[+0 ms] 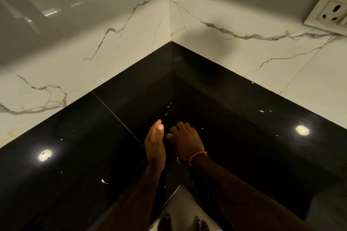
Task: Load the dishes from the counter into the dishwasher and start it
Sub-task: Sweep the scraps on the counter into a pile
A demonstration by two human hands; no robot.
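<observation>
1. At frame centre, slightly toward 6 o'clock, both hands sit over the black counter (75,184) where it runs into a corner.
2. Left hand (155,144): on its edge, palm facing 3 o'clock, fingers straight and together, thumb up on top; grip open, holding nothing. Its lower edge looks to be on the counter, contact not certain.
3. Right hand (185,140): just at 3 o'clock of the left, back of hand up, fingers curled down toward the counter. A small pale bit shows at its fingertips near the thumb; cannot tell whether it is pinched or just lying there, so grip state cannot tell.
4. Hands are close, narrow gap between them, not touching.
5. Orange band (197,157) on the right wrist.
6. Both forearms come in from 6 o'clock.
7. White specks (104,181) are scattered on the counter: some at 12 o'clock of the hands, some at 7 o'clock, a few out toward 2 o'clock.
8. Two bright lamp glares reflect on the counter, at 8 o'clock and 3 o'clock of the hands.
9. White marble-look wall (112,52) with grey veins meets in the corner at 12 o'clock, black upstand along its foot.
10. Socket (330,11) on the wall at 2 o'clock, frame edge.
11. Dishes: none visible on this counter stretch; dishwasher not in view.
12. Pale surface (180,210) at 6 o'clock below the counter edge, between the forearms; unclear what it is.
</observation>
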